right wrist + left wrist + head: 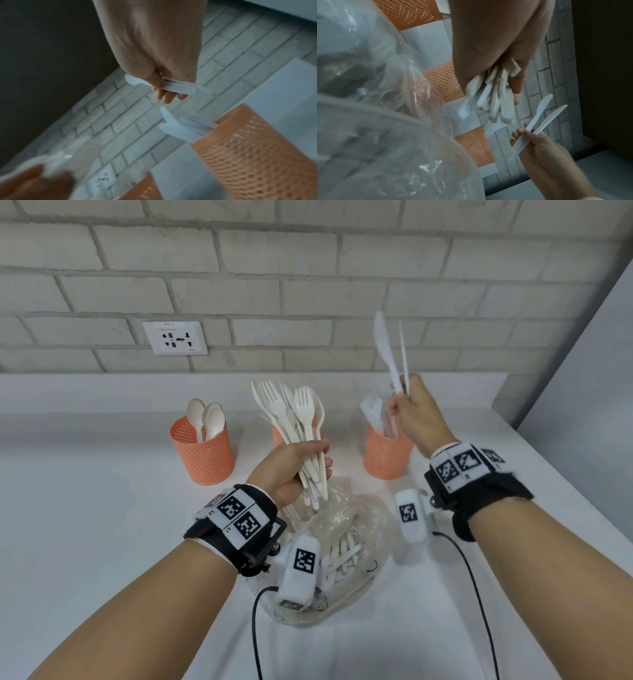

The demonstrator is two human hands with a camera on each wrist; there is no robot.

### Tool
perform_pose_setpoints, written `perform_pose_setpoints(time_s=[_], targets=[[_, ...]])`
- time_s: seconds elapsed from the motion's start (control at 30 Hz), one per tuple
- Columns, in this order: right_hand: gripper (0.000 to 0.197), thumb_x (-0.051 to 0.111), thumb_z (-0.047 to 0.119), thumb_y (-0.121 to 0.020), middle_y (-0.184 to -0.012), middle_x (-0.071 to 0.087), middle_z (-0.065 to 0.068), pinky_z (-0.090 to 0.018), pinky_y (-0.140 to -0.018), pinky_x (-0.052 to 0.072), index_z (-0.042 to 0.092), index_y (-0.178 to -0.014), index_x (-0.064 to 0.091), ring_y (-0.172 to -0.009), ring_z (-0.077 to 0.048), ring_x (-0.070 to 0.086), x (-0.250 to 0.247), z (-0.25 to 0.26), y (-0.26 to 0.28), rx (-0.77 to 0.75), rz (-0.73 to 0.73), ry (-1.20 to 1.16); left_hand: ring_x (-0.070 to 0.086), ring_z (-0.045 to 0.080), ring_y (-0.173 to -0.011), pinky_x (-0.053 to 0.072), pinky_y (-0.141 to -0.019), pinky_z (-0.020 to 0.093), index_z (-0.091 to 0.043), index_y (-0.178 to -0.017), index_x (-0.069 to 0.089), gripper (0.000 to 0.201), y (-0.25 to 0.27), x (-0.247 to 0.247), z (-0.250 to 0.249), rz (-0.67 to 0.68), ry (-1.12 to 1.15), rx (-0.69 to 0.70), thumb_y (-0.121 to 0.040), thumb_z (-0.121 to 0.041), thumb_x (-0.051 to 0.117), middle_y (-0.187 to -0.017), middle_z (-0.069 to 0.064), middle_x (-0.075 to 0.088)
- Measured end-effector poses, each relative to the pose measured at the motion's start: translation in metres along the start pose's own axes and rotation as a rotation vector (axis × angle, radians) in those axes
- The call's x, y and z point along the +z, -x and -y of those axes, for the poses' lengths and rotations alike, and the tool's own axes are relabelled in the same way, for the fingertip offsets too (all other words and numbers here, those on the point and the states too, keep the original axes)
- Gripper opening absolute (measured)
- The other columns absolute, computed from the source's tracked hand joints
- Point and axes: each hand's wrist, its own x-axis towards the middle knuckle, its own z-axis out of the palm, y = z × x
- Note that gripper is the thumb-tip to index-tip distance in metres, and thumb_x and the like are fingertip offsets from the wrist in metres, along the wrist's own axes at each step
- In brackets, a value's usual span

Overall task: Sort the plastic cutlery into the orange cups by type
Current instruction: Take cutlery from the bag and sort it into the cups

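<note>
White plastic everywhere, basically. Left hand has its fingers wrapped tight around a bundle of cutlery, mostly forks by the look of it, tines fanned upward, held above a clear plastic bag that has more pieces inside. Right hand is raised over the right orange cup, fingers curled, pinching two knives by their handles with the blades pointing up. That cup already has a few knives sticking out. The left orange cup holds two spoons. The middle orange cup is mostly hidden behind the fork bundle, so can't tell what's in it. All three sit on a white counter against a brick wall with a power outlet.
</note>
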Motion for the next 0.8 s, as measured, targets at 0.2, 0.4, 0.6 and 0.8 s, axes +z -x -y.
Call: perform_pose_setpoints(time_s=[0.2, 0.4, 0.6, 0.8], targets=[[0.019, 0.036, 0.001, -0.09, -0.098, 0.054, -0.007, -0.026, -0.072, 0.043, 0.011, -0.104, 0.044, -0.091, -0.019, 0.052, 0.005, -0.035, -0.029, 0.177, -0.007, -0.033, 0.058, 0.012, -0.052, 0.05, -0.051, 0.024, -0.007, -0.081, 0.057, 0.012, 0.001, 0.003, 0.001, 0.058, -0.084, -0.012, -0.091, -0.004, 0.053, -0.067, 0.003, 0.058], [0.031, 0.038, 0.01, -0.092, -0.121, 0.054, -0.009, -0.029, -0.087, 0.04, 0.012, -0.121, 0.047, -0.109, -0.023, 0.052, 0.008, -0.046, -0.038, 0.241, 0.084, -0.016, 0.056, 0.012, -0.05, 0.05, -0.051, 0.024, -0.006, -0.079, 0.057, 0.013, 0.002, 0.002, -0.001, 0.01, -0.148, 0.02, -0.092, -0.006, 0.054, -0.064, 0.004, 0.056], [0.04, 0.045, 0.011, -0.085, -0.113, 0.047, -0.007, -0.021, -0.093, 0.039, 0.006, -0.125, 0.048, -0.102, -0.013, 0.046, 0.011, -0.023, -0.025, -0.171, -0.256, -0.055, 0.057, 0.013, -0.048, 0.05, -0.051, 0.025, -0.003, -0.084, 0.054, 0.007, 0.001, 0.007, -0.002, -0.075, -0.244, 0.088, -0.09, -0.002, 0.054, -0.067, 0.007, 0.055], [0.066, 0.064, 0.048, -0.081, -0.105, 0.056, -0.007, -0.019, -0.071, 0.039, 0.012, -0.132, 0.043, -0.088, -0.013, 0.053, 0.032, 0.04, 0.027, -0.188, 0.136, 0.086, 0.057, 0.013, -0.05, 0.048, -0.049, 0.023, -0.004, -0.104, 0.051, 0.016, -0.001, 0.013, -0.001, -0.162, -0.396, 0.195, -0.089, -0.002, 0.056, -0.075, 0.009, 0.057]])
